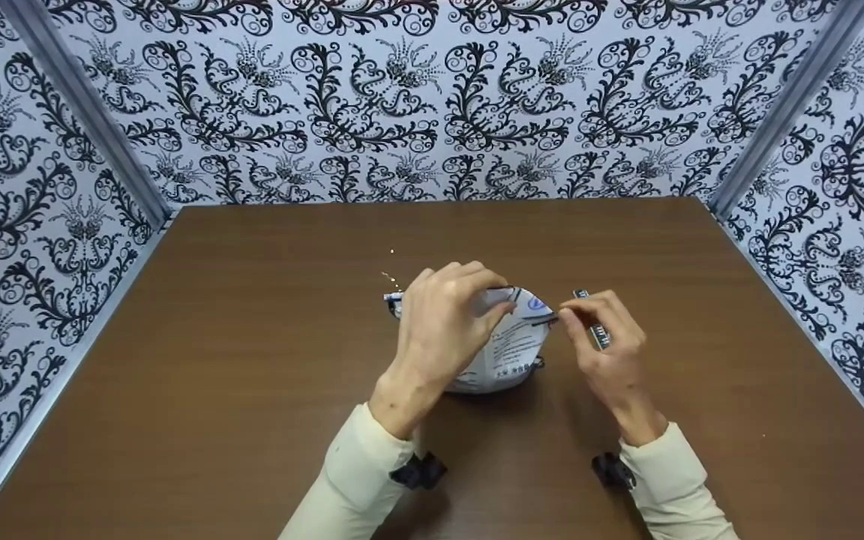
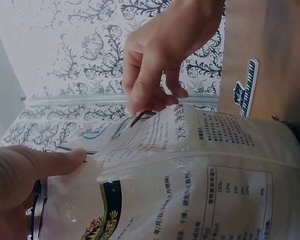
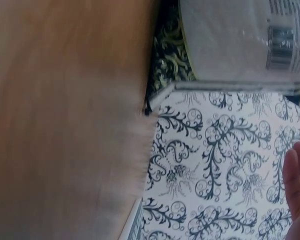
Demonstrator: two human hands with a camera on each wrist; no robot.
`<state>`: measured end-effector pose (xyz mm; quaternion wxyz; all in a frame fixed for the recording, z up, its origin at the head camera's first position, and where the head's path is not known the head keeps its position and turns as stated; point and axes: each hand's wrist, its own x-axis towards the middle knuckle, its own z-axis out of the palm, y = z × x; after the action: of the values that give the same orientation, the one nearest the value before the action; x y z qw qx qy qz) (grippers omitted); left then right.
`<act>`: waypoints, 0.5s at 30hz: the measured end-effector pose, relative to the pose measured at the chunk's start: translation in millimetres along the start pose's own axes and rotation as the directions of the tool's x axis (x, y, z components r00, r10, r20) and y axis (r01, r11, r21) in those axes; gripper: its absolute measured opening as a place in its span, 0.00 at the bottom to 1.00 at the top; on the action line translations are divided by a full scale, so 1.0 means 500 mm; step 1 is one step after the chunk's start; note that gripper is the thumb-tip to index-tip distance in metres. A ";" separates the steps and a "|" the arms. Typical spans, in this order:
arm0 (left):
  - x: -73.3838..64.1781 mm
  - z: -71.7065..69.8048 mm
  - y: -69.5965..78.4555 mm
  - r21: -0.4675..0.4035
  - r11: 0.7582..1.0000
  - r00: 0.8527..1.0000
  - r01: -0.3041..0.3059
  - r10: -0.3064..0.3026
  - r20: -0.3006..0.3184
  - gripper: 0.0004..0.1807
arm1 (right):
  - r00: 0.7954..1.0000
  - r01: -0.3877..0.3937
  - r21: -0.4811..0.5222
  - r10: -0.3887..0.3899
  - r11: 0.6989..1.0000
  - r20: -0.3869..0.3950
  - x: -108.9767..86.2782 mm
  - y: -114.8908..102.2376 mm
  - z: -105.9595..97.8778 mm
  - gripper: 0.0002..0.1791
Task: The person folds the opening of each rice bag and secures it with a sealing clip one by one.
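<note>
Cream sleeves (image 1: 357, 476): nearest the head camera, with a dark wrist camera (image 1: 418, 471) beside the left cuff.
Left hand (image 1: 438, 330): arched over the rice bag, fingers bent behind its top edge and thumb on the near face; the grip had a fold of film in it.
Right hand (image 1: 616, 349): thumb and fingertips closed to a narrow pinch on the bag's top right corner.
Rice bag (image 1: 511, 341): on the table between the two hands, its top edge stretched between them.
Progress on the bag: both grips were in place. No gap plainly showed along the top edge, so whether it was unsealed could not be told; the handling of that edge looked under way, not finished.
Bag print: 大米 净含量 (rice, net content); a nutrition table (image 2: 235, 200) headed 营养素参考值%, with 18%, 12% and 1% legible; a date line with 年/月/日. The brand on the black-and-gold label (image 2: 107, 210) could not be read.
Barcode (image 3: 281, 47): on the bag, digits too blurred.
Keyboard-patterned strip (image 2: 248, 87): on the table near the bag, lettering too small.
Brown table (image 1: 252, 375): wood-grained.
Scrollwork wallpaper (image 1: 372, 97): farthest back.
</note>
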<state>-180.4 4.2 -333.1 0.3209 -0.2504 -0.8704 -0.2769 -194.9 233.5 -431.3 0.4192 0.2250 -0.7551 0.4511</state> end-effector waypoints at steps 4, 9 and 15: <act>0.000 0.000 0.000 -0.008 1.000 1.000 0.010 -0.010 0.003 0.09 | 0.995 -0.101 -0.073 0.099 0.992 -0.029 0.003 0.019 -0.013 0.08; -0.001 0.001 0.000 -0.010 1.000 1.000 0.014 -0.014 0.006 0.10 | 0.975 -0.221 -0.174 0.218 0.960 -0.037 0.006 0.042 -0.030 0.05; -0.001 0.005 0.000 -0.010 1.000 1.000 0.016 -0.016 0.007 0.10 | 0.921 -0.381 -0.297 0.388 0.876 -0.036 0.008 0.076 -0.060 0.09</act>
<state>-181.1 5.6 -334.8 0.3146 -0.2460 -0.8720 -0.2831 -211.5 278.2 -439.2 0.3408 0.0104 -0.8492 0.4033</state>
